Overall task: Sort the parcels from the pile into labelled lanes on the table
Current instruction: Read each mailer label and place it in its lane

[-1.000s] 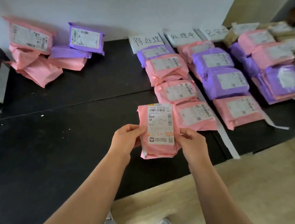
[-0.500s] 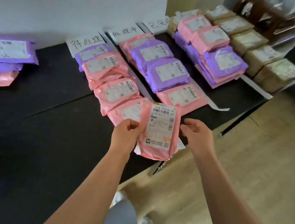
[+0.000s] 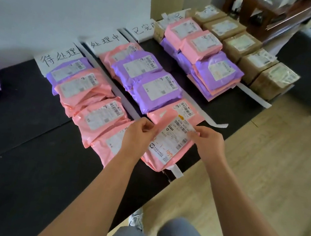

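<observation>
Both our left hand (image 3: pixel 139 133) and right hand (image 3: pixel 209 145) pinch a flat, glossy pink plastic parcel (image 3: pixel 173 139) mid-frame, over the black table (image 3: pixel 20 157).

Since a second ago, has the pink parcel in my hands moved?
Yes. The held parcel crossed rightward over the white tape strip, now overlapping the middle lane's front parcel.

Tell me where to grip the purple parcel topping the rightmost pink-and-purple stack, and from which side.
Probably pinch the purple parcel by its near edge, coming from the table's front. It lies label-up and uncovered there, while a pink parcel crowds its far edge and brown boxes stand close on the right.
</observation>
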The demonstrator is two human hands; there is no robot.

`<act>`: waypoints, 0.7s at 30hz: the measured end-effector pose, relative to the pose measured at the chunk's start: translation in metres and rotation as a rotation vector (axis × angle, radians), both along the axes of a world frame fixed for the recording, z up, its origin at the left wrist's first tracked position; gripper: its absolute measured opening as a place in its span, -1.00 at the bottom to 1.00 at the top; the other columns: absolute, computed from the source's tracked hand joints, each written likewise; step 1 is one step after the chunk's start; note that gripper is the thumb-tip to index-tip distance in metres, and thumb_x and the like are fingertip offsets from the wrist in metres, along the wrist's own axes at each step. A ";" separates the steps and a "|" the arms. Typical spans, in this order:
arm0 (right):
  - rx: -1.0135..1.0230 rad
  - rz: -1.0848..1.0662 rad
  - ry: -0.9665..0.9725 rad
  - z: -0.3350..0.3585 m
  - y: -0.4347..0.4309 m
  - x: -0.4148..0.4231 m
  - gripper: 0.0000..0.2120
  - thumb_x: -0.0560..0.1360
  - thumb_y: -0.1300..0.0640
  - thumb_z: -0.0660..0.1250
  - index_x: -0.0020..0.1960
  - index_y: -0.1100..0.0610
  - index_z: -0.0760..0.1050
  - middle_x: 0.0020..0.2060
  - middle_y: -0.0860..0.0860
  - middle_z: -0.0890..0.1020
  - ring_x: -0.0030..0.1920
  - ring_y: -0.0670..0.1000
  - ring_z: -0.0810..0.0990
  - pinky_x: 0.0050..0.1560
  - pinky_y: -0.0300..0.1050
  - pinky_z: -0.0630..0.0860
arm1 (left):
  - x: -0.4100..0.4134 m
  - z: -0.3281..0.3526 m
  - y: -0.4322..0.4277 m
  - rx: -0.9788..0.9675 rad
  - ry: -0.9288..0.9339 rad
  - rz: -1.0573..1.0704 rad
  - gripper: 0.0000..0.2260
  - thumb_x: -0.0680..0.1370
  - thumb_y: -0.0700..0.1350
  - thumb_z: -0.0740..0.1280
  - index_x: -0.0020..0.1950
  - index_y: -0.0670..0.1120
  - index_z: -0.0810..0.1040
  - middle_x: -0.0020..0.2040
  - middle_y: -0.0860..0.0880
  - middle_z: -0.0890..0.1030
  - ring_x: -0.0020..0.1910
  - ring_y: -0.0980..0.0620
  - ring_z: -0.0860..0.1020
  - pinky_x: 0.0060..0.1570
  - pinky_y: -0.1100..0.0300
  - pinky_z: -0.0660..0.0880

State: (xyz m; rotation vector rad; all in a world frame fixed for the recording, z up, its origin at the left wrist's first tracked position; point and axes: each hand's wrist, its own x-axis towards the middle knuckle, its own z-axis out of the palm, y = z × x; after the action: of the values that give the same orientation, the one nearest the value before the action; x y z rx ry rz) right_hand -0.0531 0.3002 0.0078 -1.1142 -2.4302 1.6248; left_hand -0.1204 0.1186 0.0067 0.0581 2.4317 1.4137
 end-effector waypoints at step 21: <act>-0.121 0.038 -0.190 -0.047 0.107 -0.110 -0.92 0.53 0.12 0.43 0.00 0.08 0.66 -0.12 0.00 0.68 -0.08 -0.01 0.65 -0.17 -0.17 0.53 | -0.037 -0.037 0.091 -0.035 -0.157 0.453 -0.83 0.61 -0.15 0.31 0.19 -0.05 0.54 0.03 0.03 0.62 -0.07 0.06 0.54 -0.18 0.20 0.39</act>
State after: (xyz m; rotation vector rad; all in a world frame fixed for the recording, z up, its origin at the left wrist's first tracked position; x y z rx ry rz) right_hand -0.1633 0.4073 -0.0387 -1.3041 -2.5096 1.7754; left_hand -0.1579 0.2100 -0.0307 -0.6240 2.4295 1.4807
